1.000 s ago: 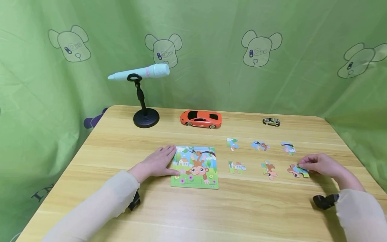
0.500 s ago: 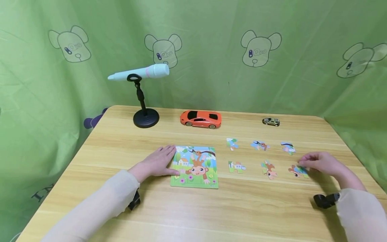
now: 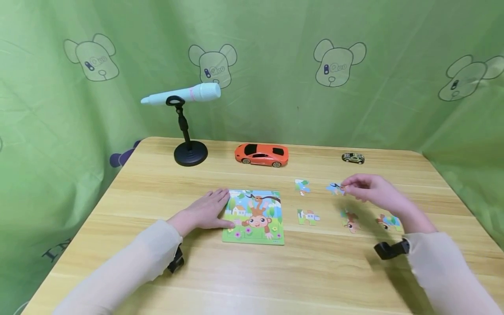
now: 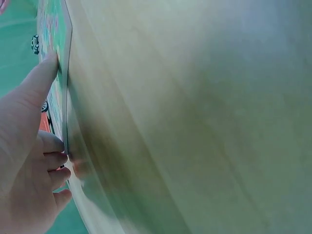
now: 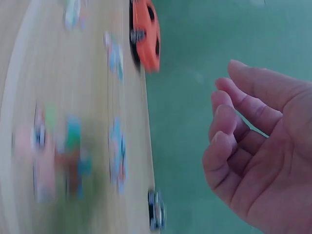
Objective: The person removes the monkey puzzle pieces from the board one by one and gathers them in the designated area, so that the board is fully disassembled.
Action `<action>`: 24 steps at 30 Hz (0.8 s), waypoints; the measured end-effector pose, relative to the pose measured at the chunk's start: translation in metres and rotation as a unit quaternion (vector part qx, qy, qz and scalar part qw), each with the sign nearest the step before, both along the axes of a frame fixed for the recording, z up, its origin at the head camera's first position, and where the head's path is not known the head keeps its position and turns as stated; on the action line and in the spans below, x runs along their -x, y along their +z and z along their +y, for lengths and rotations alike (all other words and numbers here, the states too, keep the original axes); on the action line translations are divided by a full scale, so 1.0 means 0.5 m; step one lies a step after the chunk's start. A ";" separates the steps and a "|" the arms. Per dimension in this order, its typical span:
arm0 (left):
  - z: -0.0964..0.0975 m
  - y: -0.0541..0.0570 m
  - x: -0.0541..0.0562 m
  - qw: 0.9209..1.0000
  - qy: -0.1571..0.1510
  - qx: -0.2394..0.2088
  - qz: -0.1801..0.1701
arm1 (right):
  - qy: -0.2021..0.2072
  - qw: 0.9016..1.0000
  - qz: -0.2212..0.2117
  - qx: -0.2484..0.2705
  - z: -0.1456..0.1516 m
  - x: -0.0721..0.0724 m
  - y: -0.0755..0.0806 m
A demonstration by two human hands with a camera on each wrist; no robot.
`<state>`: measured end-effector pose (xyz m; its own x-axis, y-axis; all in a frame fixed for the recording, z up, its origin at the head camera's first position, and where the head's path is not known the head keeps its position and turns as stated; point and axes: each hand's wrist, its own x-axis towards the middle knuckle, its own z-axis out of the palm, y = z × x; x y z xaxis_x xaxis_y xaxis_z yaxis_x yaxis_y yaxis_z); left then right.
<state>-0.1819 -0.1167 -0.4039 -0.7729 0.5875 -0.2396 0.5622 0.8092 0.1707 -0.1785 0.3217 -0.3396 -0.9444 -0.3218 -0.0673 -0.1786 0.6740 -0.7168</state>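
Observation:
A square monkey jigsaw puzzle (image 3: 257,218) lies flat on the table. My left hand (image 3: 206,211) rests at its left side, fingers extended and thumb over the picture; the left wrist view shows the thumb (image 4: 39,80) on the puzzle's surface. My right hand (image 3: 372,192) hovers over the loose pieces, its fingertips overlapping the branch piece (image 3: 334,188) in the head view. In the right wrist view its fingers curl loosely with nothing between them. Below it lie a monkey piece (image 3: 349,221) and another monkey piece (image 3: 389,222). The upper right piece is hidden behind the hand.
A house piece (image 3: 308,217) and a sky piece (image 3: 302,187) lie right of the puzzle. Along the back stand an orange toy car (image 3: 261,155), a small dark toy car (image 3: 353,158) and a blue microphone (image 3: 185,94) on a black stand (image 3: 190,153). A green curtain (image 3: 275,113) hangs behind.
My right hand has left the lower right monkey piece and moved up and left over the upper row. That piece remains on the table. My left hand has stayed at the puzzle.

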 end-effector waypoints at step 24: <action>-0.017 0.011 -0.022 0.998 -0.048 -0.028 -0.021 | 0.243 0.970 0.010 -0.014 -0.381 -0.012 -0.068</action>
<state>-0.1708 -0.1252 -0.3982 -0.7029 0.6712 -0.2355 0.6279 0.7410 0.2381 -0.1723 0.1311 -0.3735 -0.6832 -0.7274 -0.0645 -0.4941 0.5255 -0.6926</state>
